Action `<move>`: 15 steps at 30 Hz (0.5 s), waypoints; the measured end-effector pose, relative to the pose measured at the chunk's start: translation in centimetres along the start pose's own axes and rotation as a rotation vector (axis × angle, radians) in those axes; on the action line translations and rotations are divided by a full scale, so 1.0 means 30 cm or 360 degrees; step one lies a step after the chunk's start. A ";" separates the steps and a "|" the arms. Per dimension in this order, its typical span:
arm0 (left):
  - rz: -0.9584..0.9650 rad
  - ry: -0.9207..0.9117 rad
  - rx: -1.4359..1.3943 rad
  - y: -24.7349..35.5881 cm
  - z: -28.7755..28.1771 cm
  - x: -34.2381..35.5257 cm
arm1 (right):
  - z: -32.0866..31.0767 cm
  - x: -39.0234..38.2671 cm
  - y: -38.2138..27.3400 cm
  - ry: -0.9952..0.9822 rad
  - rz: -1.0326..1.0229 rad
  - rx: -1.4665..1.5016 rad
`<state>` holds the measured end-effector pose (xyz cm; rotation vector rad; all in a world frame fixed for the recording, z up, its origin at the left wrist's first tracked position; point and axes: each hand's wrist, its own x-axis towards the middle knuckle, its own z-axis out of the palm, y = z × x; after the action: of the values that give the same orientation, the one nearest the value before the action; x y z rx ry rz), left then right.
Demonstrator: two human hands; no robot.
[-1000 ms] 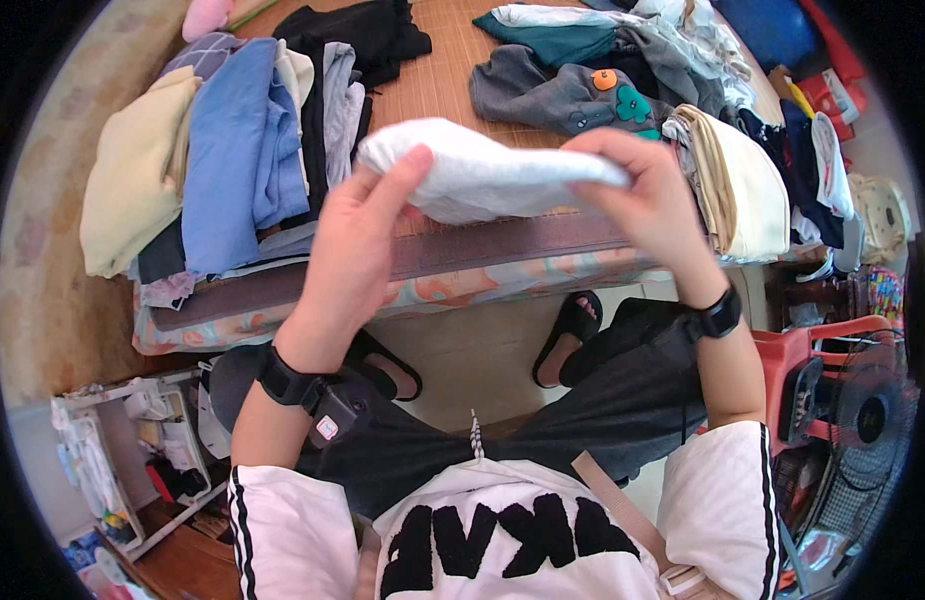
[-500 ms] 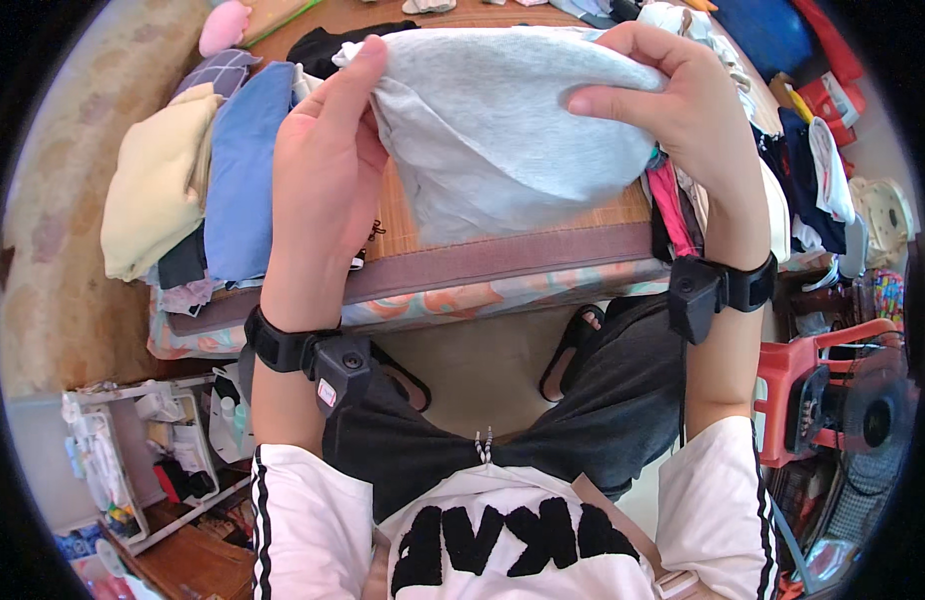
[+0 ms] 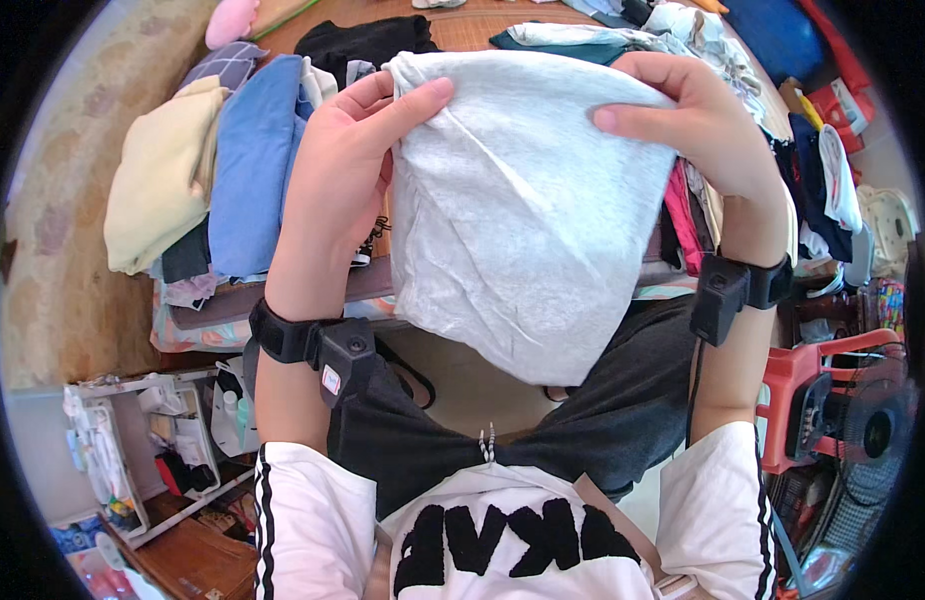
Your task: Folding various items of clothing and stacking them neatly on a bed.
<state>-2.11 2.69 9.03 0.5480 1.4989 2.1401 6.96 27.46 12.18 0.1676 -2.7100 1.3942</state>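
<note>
A light grey cloth garment (image 3: 528, 210) hangs between my two hands over the near edge of the bed; its exact kind cannot be made out. My left hand (image 3: 368, 130) pinches its upper left corner, thumb on top. At the upper right edge my right hand (image 3: 683, 115) grips the cloth with the thumb in front and the fingers behind. The garment hangs folded and creased, its lower point reaching down over my lap. Behind it, part of the mat-covered bed (image 3: 463, 32) is hidden.
On the left lie a folded yellow garment (image 3: 163, 175) and a blue one (image 3: 253, 170). A black garment (image 3: 358, 45) lies at the back, near a dark green one (image 3: 553, 45). More clothes (image 3: 698, 40) pile up on the right. A red stool with a fan (image 3: 868, 420) stands at right.
The grey garment has dropped open and now hangs lower and longer. Both hands have come slightly nearer and to the right, still gripping it.
</note>
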 end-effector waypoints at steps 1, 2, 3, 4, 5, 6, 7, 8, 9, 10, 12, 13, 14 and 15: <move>0.0038 0.0059 0.0075 -0.020 -0.016 0.015 | 0.009 0.006 0.014 0.0065 -0.0053 -0.0084; 0.0076 0.0117 0.0151 -0.036 -0.025 0.026 | 0.015 0.012 0.027 0.0067 -0.0049 -0.0087; 0.0075 0.0118 0.0152 -0.040 -0.029 0.029 | 0.023 0.020 0.037 0.0143 -0.0099 -0.0125; 0.0184 0.0105 0.0163 -0.043 -0.031 0.031 | 0.027 0.025 0.040 0.0219 -0.0149 -0.0164; 0.0294 0.0091 0.0174 -0.043 -0.033 0.032 | 0.028 0.028 0.037 0.0219 -0.0149 -0.0163; 0.0291 0.0088 0.0170 -0.046 -0.037 0.033 | 0.028 0.028 0.037 0.0312 -0.0181 -0.0258; 0.0359 0.0096 0.0266 -0.048 -0.042 0.034 | 0.027 0.028 0.036 0.0404 -0.0214 -0.0353; 0.0427 0.0103 0.0361 -0.049 -0.044 0.035 | 0.026 0.023 0.032 0.0444 -0.0222 -0.0447; 0.0427 0.0105 0.0361 -0.048 -0.045 0.033 | 0.028 0.020 0.028 0.0442 -0.0223 -0.0446; 0.0470 0.0081 0.0365 -0.044 -0.044 0.031 | 0.029 0.017 0.025 0.0466 -0.0244 -0.0440; 0.0514 0.0058 0.0368 -0.035 -0.041 0.025 | 0.029 0.013 0.023 0.0490 -0.0267 -0.0435; 0.0557 0.0063 0.0358 -0.031 -0.037 0.021 | 0.028 0.010 0.023 0.0488 -0.0301 -0.0344; 0.0600 0.0068 0.0348 -0.025 -0.033 0.016 | 0.027 0.007 0.025 0.0487 -0.0336 -0.0253; 0.0599 0.0068 0.0349 -0.020 -0.030 0.013 | 0.021 0.004 0.025 0.0486 -0.0335 -0.0252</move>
<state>-2.85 2.39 8.20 0.9308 1.7830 2.2830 6.72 27.37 11.22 0.2027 -2.4547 1.0479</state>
